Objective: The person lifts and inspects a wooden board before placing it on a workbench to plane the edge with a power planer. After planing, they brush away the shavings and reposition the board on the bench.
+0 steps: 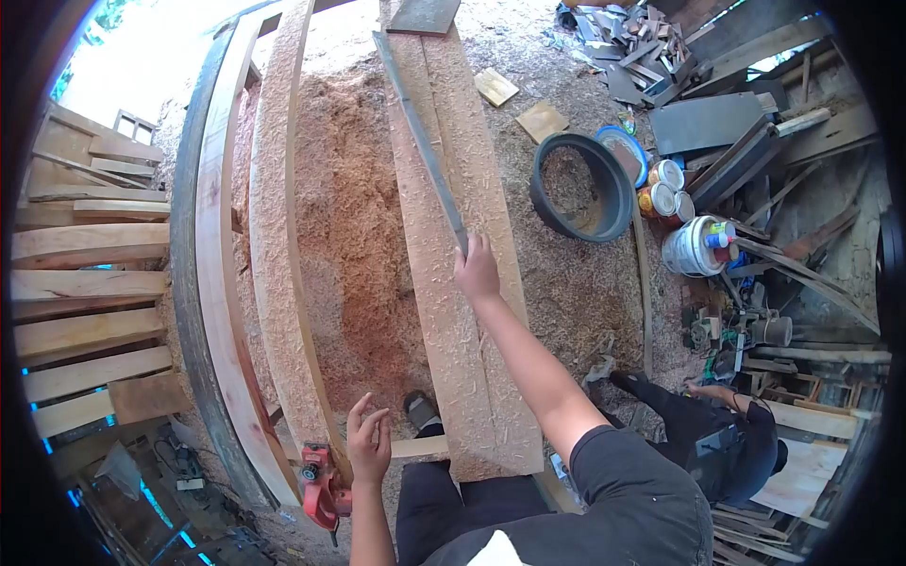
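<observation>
My right hand (477,270) is closed around the near end of a long, thin grey wooden strip (422,141). The strip lies lengthwise along a wide plank (486,377) strewn with wood shavings. Raised above the sawdust to the left of that plank, my left hand (368,441) is empty, its fingers apart and slightly bent. Close to it, a red power planer (323,486) rests at the near end of a narrower board (274,217).
Long beams (215,236) run along the left, beside stacked boards (90,283). A black basin (582,187), paint cans (667,201) and a white bucket (696,247) stand right. Another person (727,439) bends at lower right. Scrap wood (642,47) is piled at the back.
</observation>
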{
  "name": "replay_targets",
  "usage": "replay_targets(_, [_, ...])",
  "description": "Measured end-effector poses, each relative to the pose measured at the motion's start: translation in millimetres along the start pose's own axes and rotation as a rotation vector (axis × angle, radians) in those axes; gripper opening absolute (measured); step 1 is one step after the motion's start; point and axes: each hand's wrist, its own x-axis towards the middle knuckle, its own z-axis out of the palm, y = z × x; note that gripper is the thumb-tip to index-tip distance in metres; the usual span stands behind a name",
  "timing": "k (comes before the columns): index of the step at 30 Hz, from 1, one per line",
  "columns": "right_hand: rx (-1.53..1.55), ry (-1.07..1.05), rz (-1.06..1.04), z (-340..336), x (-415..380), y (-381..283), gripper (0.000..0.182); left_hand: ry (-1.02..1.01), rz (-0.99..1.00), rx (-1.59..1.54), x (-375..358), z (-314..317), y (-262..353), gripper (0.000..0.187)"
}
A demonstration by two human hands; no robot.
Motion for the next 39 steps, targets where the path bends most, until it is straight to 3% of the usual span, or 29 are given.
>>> replay_targets(8, [0.109,0.038,0.095,25,50,-25,0.037,-0.006,-0.064,0.058,22,-17,-17,0.017])
replay_targets(14, [0.133,0.064,0.114,37,35,-17,0.037,-0.01,-0.071,0.061,29,-11,-14,0.019])
replay_targets(33, [0.134,0.141,0.143,-12,-20,4,0.035,-0.021,-0.085,0.031,4,4,-26,0.016])
replay_targets(39, [0.096,0.114,0.115,-6,24,12,0.037,-0.029,-0.085,0.02,1,11,-35,0.016])
